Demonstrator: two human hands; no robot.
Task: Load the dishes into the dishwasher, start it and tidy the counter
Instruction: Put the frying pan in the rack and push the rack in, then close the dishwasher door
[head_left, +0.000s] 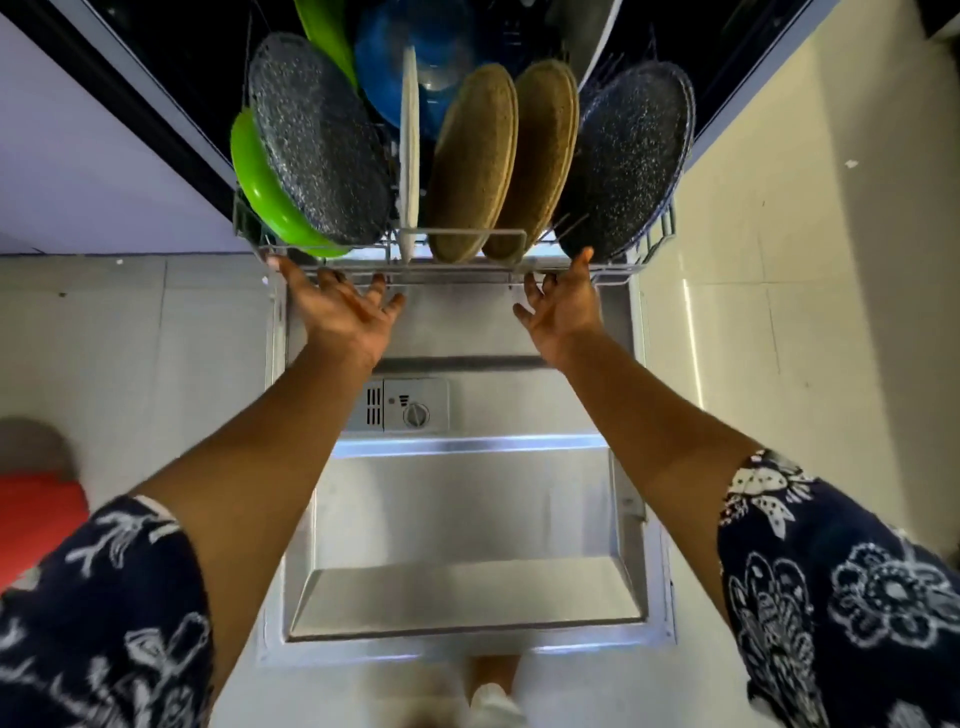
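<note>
L hand & R hand, fingers spread, gripping nothing, at the near rail of the dishwasher rack, w/ plates upright inside, above the open door.

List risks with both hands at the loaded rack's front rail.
The right speckled plate leans outward past the rack; pushing may clip it on the tub.
The tan plates lean close together and could knock.
The left hand and right hand press open-fingered; uneven force might skew it.
</note>
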